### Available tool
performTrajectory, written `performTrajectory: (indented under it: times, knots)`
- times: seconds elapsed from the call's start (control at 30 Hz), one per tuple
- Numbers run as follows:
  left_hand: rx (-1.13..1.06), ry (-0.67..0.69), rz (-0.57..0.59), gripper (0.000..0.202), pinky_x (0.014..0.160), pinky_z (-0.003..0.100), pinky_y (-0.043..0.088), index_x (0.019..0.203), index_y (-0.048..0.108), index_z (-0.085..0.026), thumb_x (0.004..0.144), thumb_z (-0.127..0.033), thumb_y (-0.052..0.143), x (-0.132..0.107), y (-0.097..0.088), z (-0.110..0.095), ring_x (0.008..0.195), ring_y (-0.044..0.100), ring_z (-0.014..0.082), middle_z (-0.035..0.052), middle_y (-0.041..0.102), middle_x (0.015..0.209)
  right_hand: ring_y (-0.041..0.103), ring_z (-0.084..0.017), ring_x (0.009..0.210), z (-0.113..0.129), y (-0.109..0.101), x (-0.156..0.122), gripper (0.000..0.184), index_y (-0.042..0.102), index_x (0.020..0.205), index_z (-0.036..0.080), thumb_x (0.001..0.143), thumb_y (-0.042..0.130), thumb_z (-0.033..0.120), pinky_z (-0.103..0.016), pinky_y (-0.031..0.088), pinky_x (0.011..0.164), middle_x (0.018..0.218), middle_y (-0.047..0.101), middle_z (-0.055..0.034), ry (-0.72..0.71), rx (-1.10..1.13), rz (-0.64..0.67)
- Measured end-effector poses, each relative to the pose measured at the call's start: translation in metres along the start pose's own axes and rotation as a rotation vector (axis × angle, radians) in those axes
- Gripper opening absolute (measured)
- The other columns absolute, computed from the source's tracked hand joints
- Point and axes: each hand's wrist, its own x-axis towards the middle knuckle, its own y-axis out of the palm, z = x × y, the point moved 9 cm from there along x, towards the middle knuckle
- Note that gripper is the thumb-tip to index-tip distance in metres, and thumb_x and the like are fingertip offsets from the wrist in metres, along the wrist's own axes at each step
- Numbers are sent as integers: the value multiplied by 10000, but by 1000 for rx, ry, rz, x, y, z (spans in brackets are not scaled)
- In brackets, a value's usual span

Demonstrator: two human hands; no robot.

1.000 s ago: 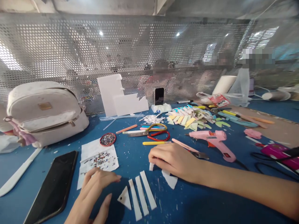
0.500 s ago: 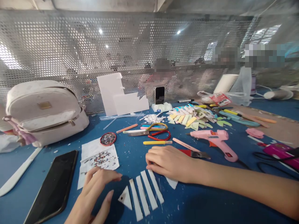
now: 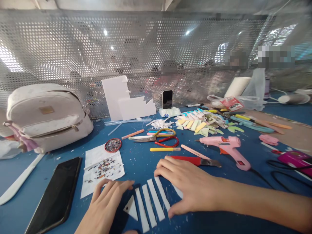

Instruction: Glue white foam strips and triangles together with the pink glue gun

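Several white foam strips (image 3: 152, 203) lie side by side on the blue table (image 3: 136, 162), with a small white triangle (image 3: 130, 208) at their left. My right hand (image 3: 187, 183) lies flat and open over the right end of the row, its fingers beside the outermost strip and covering another white piece. My left hand (image 3: 106, 206) rests open at the left, its fingertips just above the triangle. Neither hand holds anything.
A black phone (image 3: 57, 195) and a paper with glitter (image 3: 102, 169) lie at the left, near a white backpack (image 3: 46, 117). A red utility knife (image 3: 195, 161), pink glue gun (image 3: 225, 146), scissors (image 3: 161, 138), pens and coloured paper scraps (image 3: 198, 123) lie behind the hands. A perforated metal screen (image 3: 73, 58) closes the back.
My right hand set another strip at the right of the row, then opened flat and slid nearer. My left hand shifted slightly right toward the triangle.
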Motion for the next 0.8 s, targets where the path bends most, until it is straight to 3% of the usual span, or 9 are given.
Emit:
performTrajectory:
  times: [0.17, 0.3, 0.47, 0.57, 0.7, 0.8]
  knots:
    - [4, -14, 50, 733, 1063, 415, 240, 1407, 337, -336, 832, -770, 472, -1, 7, -2, 1105, 626, 251, 22, 641, 1256, 533, -333, 1131, -6, -12, -10, 706, 564, 1271, 175, 709, 797, 534, -440, 472, 903, 1216, 571, -117, 19, 19, -12]
    - [14, -36, 89, 870, 1036, 458, 302, 1476, 271, -313, 794, -836, 402, -2, 16, -4, 1130, 607, 297, 86, 622, 1289, 566, -339, 1095, -20, -18, -27, 647, 592, 1228, 195, 707, 802, 516, -441, 487, 862, 1217, 578, -114, 97, 13, -13]
    - [92, 1, 40, 812, 1055, 462, 301, 1558, 129, -270, 927, -657, 464, 0, 20, -13, 1151, 582, 295, 105, 614, 1295, 584, -302, 1103, -31, -12, -37, 461, 624, 1145, 239, 751, 815, 386, -391, 483, 875, 1230, 594, -71, 191, 83, 1]
    - [97, 14, 36, 867, 1067, 445, 277, 1557, 135, -263, 892, -607, 572, 3, 20, -18, 1158, 567, 285, 83, 614, 1290, 598, -281, 1082, -29, -15, -36, 381, 625, 1082, 240, 765, 812, 342, -362, 474, 856, 1201, 614, -49, 172, 86, -39]
    - [95, -28, 55, 969, 1074, 442, 280, 1544, 151, -270, 794, -428, 744, 6, 20, -18, 1140, 559, 280, 46, 627, 1255, 616, -267, 1046, -25, -24, -35, 362, 626, 1060, 251, 773, 805, 378, -336, 459, 796, 1212, 627, -36, 156, 80, -54]
    - [99, -30, 57, 1005, 1071, 443, 300, 1545, 144, -259, 756, -336, 761, 7, 20, -18, 1134, 556, 281, 54, 633, 1251, 625, -256, 1039, -21, -29, -33, 338, 632, 1052, 262, 783, 798, 384, -328, 444, 795, 1209, 637, -26, 153, 115, -15]
